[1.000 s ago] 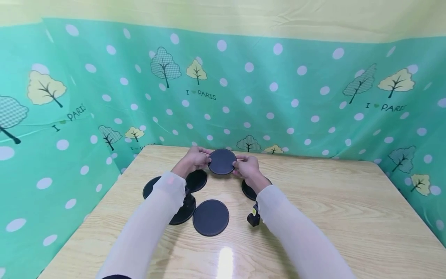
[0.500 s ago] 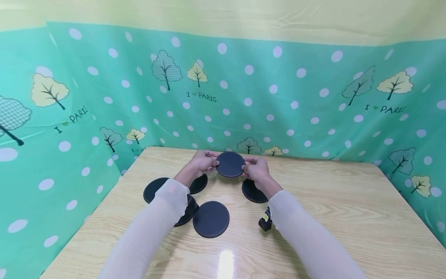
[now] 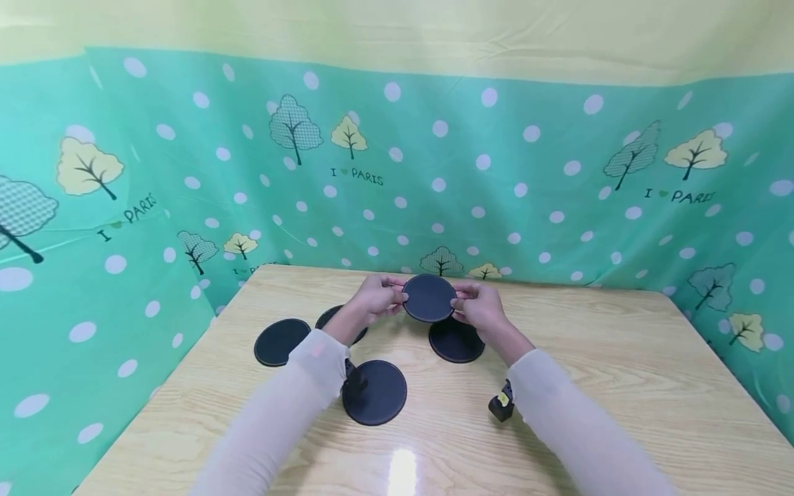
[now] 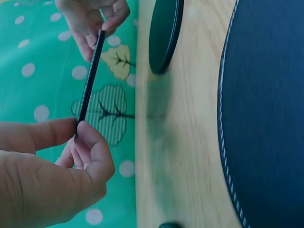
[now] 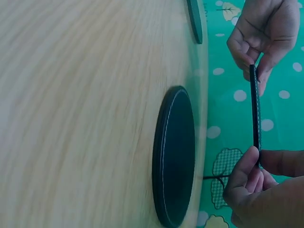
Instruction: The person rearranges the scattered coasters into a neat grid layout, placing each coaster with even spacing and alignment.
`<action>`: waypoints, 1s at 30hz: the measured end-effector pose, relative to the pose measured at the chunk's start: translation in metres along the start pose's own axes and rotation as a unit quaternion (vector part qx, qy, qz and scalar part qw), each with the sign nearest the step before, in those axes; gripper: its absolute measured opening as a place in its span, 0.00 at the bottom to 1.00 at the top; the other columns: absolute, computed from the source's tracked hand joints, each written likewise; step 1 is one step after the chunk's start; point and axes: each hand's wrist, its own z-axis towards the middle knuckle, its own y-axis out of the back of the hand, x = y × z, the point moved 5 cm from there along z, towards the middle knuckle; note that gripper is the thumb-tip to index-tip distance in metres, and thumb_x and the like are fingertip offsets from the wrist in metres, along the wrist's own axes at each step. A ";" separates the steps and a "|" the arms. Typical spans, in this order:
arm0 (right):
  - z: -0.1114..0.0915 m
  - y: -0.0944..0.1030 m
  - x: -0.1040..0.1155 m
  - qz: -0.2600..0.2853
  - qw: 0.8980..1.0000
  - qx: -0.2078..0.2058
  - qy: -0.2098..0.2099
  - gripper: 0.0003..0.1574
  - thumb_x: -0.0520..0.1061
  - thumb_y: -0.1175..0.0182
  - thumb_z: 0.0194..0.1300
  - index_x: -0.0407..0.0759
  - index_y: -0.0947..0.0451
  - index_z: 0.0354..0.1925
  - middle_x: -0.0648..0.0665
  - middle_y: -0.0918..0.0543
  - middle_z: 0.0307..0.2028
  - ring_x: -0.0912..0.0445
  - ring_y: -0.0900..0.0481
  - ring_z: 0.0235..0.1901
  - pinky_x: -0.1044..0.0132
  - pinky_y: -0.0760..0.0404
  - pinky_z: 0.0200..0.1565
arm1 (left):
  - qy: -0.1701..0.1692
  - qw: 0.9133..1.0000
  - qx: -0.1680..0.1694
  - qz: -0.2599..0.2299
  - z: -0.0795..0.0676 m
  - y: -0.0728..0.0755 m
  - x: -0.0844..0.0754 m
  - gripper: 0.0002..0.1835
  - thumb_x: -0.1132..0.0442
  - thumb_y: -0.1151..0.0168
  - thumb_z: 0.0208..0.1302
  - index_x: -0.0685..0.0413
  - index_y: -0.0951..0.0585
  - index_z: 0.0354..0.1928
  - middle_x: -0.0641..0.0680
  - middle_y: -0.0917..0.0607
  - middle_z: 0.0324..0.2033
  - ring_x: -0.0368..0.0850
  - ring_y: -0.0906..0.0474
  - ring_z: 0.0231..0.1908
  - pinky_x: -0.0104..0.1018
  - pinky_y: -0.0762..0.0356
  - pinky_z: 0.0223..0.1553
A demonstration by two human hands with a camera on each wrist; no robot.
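One disc (image 3: 429, 298) is up in the air, off the worktop (image 3: 620, 386) towards its far side! Fingers are clamped on its rim at both ends, left hand (image 3: 377, 296) and right hand (image 3: 486, 308) pinching opposite sides. Four more lie on the wood: left disc (image 3: 282, 342), back disc (image 3: 325, 317), front disc (image 3: 375, 396), right disc (image 3: 457, 342). So the pick-up looks done, I judge, the setting down not; any final layout, I can't call. Now the awkward bits: the left arm covers part of the back disc, whatever lies under either sleeve is hidden, both wrist views catch the held one edge-on, and a dark scrap (image 4: 170, 225) is cut off in the left wrist view.
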 end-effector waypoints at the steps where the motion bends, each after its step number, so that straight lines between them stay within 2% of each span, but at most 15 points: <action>1: -0.001 0.003 -0.001 -0.003 1.000 -0.001 0.000 0.26 0.26 0.42 0.70 0.29 0.26 0.64 0.40 0.25 0.46 0.60 0.21 0.34 0.70 0.13 0.38 | 0.001 1.000 0.002 -0.004 -0.001 -0.003 0.001 0.18 0.78 0.39 0.68 0.64 0.24 0.59 0.58 0.23 0.48 0.44 0.22 0.36 0.54 0.23 0.61; 10: -0.011 0.023 0.005 -0.052 0.999 -0.006 0.013 0.24 0.27 0.42 0.71 0.33 0.24 0.64 0.39 0.26 0.49 0.57 0.21 0.38 0.70 0.13 0.42 | -0.003 1.000 0.001 -0.025 -0.003 -0.023 0.006 0.18 0.79 0.39 0.67 0.63 0.23 0.57 0.57 0.22 0.46 0.44 0.22 0.35 0.49 0.20 0.55; 14: -0.017 0.033 0.007 -0.075 0.997 0.000 0.027 0.25 0.27 0.41 0.70 0.32 0.25 0.64 0.37 0.25 0.51 0.57 0.20 0.39 0.69 0.13 0.43 | -0.006 1.000 0.006 -0.027 -0.006 -0.033 0.007 0.18 0.79 0.39 0.67 0.63 0.24 0.57 0.56 0.23 0.44 0.44 0.22 0.35 0.51 0.20 0.56; 17: -0.022 0.040 0.008 -0.090 0.995 0.007 0.034 0.26 0.28 0.41 0.70 0.30 0.26 0.65 0.35 0.25 0.52 0.57 0.19 0.40 0.66 0.13 0.44 | -0.008 0.999 0.013 -0.030 -0.007 -0.041 0.008 0.18 0.79 0.39 0.67 0.64 0.23 0.57 0.55 0.23 0.42 0.43 0.23 0.34 0.52 0.20 0.58; 21: -0.028 0.051 0.008 -0.113 0.993 0.011 0.035 0.26 0.29 0.41 0.71 0.29 0.27 0.65 0.34 0.25 0.52 0.55 0.19 0.42 0.62 0.12 0.48 | -0.007 0.999 0.024 -0.031 -0.009 -0.052 0.010 0.19 0.79 0.39 0.67 0.65 0.24 0.58 0.54 0.24 0.42 0.43 0.23 0.35 0.49 0.20 0.55; 25: -0.033 0.061 0.008 -0.129 0.991 0.009 0.035 0.27 0.29 0.41 0.72 0.29 0.28 0.67 0.34 0.26 0.53 0.53 0.19 0.44 0.62 0.12 0.48 | -0.007 0.999 0.033 -0.036 -0.011 -0.064 0.010 0.19 0.80 0.39 0.66 0.65 0.24 0.58 0.55 0.25 0.42 0.43 0.23 0.35 0.42 0.17 0.47; 30: -0.037 0.074 0.008 -0.136 0.990 0.007 0.039 0.26 0.29 0.43 0.72 0.27 0.29 0.67 0.33 0.26 0.53 0.56 0.19 0.42 0.62 0.12 0.47 | -0.006 0.998 0.037 -0.041 -0.011 -0.079 0.009 0.19 0.82 0.39 0.65 0.65 0.24 0.56 0.54 0.26 0.40 0.43 0.24 0.33 0.32 0.19 0.37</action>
